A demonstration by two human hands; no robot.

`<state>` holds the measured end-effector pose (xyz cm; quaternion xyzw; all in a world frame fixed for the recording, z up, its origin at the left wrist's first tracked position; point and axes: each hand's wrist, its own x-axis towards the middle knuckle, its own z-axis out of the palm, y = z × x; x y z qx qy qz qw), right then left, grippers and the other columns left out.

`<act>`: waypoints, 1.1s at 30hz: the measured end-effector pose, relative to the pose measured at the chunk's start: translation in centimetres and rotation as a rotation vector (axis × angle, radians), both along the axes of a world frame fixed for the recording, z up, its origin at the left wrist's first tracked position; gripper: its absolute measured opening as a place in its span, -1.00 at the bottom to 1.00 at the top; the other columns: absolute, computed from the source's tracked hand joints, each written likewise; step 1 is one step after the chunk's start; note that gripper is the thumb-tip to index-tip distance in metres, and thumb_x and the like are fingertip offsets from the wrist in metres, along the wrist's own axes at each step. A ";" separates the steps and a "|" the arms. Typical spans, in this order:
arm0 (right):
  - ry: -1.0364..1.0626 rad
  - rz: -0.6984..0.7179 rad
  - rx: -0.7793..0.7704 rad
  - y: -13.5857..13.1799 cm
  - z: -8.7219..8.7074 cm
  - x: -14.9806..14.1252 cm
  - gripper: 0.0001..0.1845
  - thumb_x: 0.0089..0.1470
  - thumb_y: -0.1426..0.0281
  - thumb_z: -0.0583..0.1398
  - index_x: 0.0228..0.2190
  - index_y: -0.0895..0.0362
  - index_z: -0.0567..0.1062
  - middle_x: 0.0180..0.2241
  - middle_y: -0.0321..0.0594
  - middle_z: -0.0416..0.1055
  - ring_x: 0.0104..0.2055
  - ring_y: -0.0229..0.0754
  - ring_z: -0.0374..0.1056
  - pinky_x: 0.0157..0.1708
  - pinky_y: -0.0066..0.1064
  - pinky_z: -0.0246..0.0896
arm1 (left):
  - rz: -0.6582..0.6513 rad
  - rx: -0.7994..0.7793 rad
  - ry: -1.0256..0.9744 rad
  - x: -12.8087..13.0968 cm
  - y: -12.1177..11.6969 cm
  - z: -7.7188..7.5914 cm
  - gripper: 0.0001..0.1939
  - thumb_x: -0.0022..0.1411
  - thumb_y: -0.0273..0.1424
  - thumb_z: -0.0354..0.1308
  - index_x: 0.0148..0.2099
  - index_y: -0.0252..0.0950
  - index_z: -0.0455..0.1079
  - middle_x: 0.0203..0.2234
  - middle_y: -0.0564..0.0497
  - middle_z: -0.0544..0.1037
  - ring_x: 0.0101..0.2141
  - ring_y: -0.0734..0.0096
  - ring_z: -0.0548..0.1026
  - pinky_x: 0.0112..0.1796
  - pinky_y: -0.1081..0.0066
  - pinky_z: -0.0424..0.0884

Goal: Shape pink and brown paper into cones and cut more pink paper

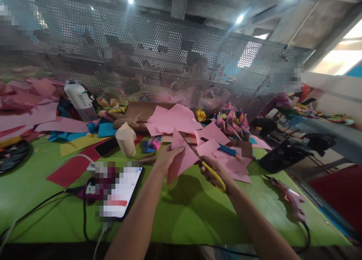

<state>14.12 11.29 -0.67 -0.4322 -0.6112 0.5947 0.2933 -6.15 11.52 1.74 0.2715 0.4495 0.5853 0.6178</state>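
My left hand [167, 158] pinches a folded pink paper sheet [181, 156] and holds it upright above the green table [181, 211]. My right hand [215, 173] grips yellow-handled scissors [212, 172], whose blades reach into the right edge of that pink sheet. Just beyond both hands, more pink sheets [226, 160] lie flat on the table.
A phone [120, 190] with cables lies at the left of my arms. A beige paper cone [126, 139], a white bottle [80, 99], piles of coloured paper [31, 109] and paper cones [230, 120] crowd the back. A pink glue gun [291, 197] lies right. People sit behind a perforated screen.
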 end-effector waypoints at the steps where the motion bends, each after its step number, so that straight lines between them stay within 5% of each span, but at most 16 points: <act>1: -0.001 -0.009 0.000 0.0 -0.1 0.0 -0.50 -0.08 -0.03 0.30 -0.27 0.05 0.35 -0.58 -0.54 0.10 -0.73 -0.49 -0.10 -0.78 -0.60 -0.20 | 0.001 0.003 -0.004 0.0 0.0 0.0 -0.71 -0.28 -0.37 0.49 -0.41 -0.32 0.57 -0.54 0.00 0.62 -0.52 0.39 0.52 -0.43 0.44 0.43; 10: -0.024 0.002 0.004 -0.1 0.6 0.1 -0.59 -0.08 0.11 0.32 -0.27 0.06 0.36 -0.58 -0.53 0.15 -0.72 -0.49 -0.04 -0.77 -0.60 -0.18 | -0.002 0.037 0.011 -0.1 -0.2 0.0 -0.70 -0.27 -0.32 0.49 -0.42 -0.31 0.55 -0.56 0.02 0.60 -0.55 0.42 0.50 -0.46 0.46 0.40; 22: 0.118 -0.062 0.048 -0.4 0.7 0.0 -0.44 -0.04 -0.08 0.32 -0.23 0.09 0.39 -0.63 -0.55 0.14 -0.73 -0.48 -0.08 -0.77 -0.57 -0.20 | 0.056 0.040 0.014 -0.2 0.1 -0.2 -0.65 -0.31 -0.30 0.51 -0.41 -0.31 0.54 -0.54 0.02 0.60 -0.52 0.42 0.50 -0.43 0.45 0.39; 27: 0.216 -0.199 0.113 0.0 0.5 0.0 -0.42 -0.11 0.00 0.39 -0.19 0.13 0.43 -0.51 -0.31 0.47 -0.72 -0.45 -0.01 -0.75 -0.53 -0.22 | 0.052 0.082 0.162 0.0 0.3 -0.2 -0.73 -0.24 -0.32 0.46 -0.44 -0.30 0.52 -0.57 0.05 0.57 -0.54 0.44 0.45 -0.46 0.47 0.35; 33: 0.284 -0.369 0.113 0.4 0.4 -0.8 -0.46 -0.32 0.25 0.49 -0.26 0.12 0.49 -0.50 -0.37 0.42 -0.64 -0.40 0.15 -0.70 -0.53 -0.07 | -0.075 0.087 0.185 1.1 -0.3 -0.1 -0.71 -0.24 -0.34 0.49 -0.40 -0.31 0.55 -0.42 -0.07 0.67 -0.43 0.30 0.56 -0.36 0.37 0.48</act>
